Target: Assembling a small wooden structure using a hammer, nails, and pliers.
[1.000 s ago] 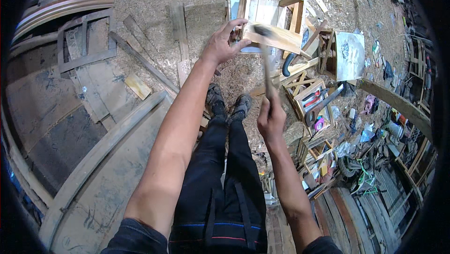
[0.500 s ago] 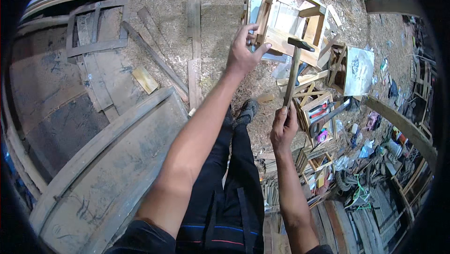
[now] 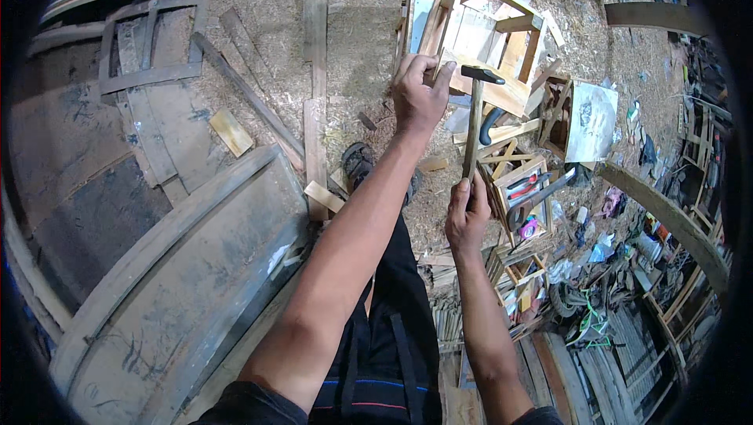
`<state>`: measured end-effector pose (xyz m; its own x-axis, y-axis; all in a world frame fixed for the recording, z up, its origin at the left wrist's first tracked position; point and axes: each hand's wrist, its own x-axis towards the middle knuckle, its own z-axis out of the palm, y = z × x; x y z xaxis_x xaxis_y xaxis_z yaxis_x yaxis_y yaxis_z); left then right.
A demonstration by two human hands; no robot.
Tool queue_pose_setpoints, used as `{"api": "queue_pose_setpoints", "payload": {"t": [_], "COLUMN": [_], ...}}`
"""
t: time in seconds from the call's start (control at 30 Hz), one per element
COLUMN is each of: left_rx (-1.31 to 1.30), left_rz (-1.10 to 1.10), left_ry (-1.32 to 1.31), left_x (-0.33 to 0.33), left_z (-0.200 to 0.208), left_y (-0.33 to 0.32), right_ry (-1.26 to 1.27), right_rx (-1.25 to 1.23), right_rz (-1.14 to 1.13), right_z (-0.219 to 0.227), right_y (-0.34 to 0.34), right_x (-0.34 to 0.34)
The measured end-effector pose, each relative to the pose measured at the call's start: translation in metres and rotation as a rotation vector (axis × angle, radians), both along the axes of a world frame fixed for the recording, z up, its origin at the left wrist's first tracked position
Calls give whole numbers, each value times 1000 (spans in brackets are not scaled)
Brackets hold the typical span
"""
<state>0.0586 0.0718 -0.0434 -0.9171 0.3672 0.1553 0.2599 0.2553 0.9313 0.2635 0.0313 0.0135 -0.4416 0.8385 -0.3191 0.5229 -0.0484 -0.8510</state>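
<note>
My right hand (image 3: 468, 217) is closed around the wooden handle of a hammer (image 3: 474, 123). The hammer's dark head is raised and, from this view, overlaps the near board of a pale wooden frame (image 3: 502, 97). That frame has a board across its near side and open bars beyond. At its near left corner my left hand (image 3: 422, 97) is closed, thumb and forefinger brought together against the wood. Whether a small thing such as a nail is also between those fingertips cannot be made out.
Right of the frame stands a small wooden stool-like piece (image 3: 592, 123) with a pale panel. Below it, a wooden tool box (image 3: 533, 189) holds a handsaw (image 3: 545, 197) and coloured hand tools. Planks (image 3: 315, 95) lie on the shavings-covered ground; a large dusty wooden panel (image 3: 180, 284) fills the lower left.
My left hand's fingers have drawn together at the frame's corner, where the thumb lay spread before. The hammer has shifted slightly left with my right hand. One foot has moved left.
</note>
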Motion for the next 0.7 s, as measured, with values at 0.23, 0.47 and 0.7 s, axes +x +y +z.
{"api": "queue_pose_setpoints", "payload": {"t": [0.23,0.47,0.7], "left_rx": [-25,99,26], "left_rz": [-26,-417,-666], "left_ry": [69,-366,-449], "left_x": [-4,-17,-40], "left_z": [1,-14,-22], "left_y": [-2,-26,-26], "right_ry": [-21,174,296], "right_rx": [73,-333,-674], "right_rz": [41,-113,-443], "right_z": [1,13,51], "right_y": [-1,-19,-35], "right_x": [-2,-13,-49]}}
